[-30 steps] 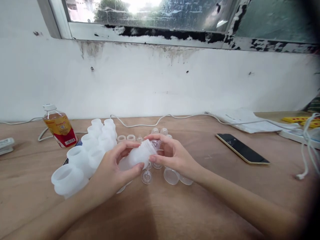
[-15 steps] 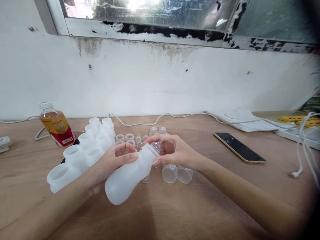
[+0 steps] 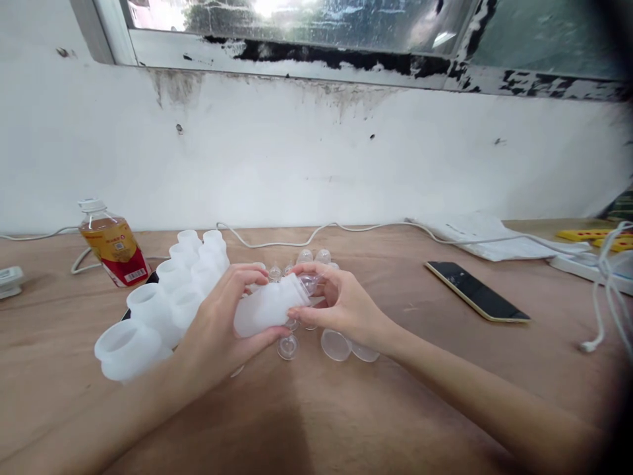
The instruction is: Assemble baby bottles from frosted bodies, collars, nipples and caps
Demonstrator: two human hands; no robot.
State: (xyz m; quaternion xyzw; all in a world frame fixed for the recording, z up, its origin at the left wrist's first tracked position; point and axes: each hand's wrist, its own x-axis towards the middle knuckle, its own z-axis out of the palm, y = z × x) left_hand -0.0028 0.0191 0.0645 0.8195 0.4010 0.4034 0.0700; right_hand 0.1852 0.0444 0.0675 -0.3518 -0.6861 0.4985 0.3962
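A frosted white baby bottle (image 3: 267, 307) is tilted over the table, its neck toward the right. My left hand (image 3: 220, 323) is wrapped round its body, thumb below and fingers above. At the neck, my right hand (image 3: 349, 303) pinches a clear dome-shaped piece (image 3: 309, 284); its fingers hide part of it, so I cannot tell if it is a nipple or a cover. Clear domed covers (image 3: 336, 345) and a clear nipple (image 3: 287, 346) lie just beneath the hands. Left of my left hand, several open white bottles (image 3: 148, 307) stand in two rows.
A drink bottle (image 3: 115, 244) with a red and yellow label stands at the back left. On the right lie a black phone (image 3: 475, 290), a white plastic bag (image 3: 482, 234) and a power strip (image 3: 593, 270). A white cable (image 3: 316, 232) runs along the wall.
My left hand has shifted its hold, from fingers near the neck to a wrap round the body. The bottle now lies closer to level, and its base has risen. My right hand stays at the neck.
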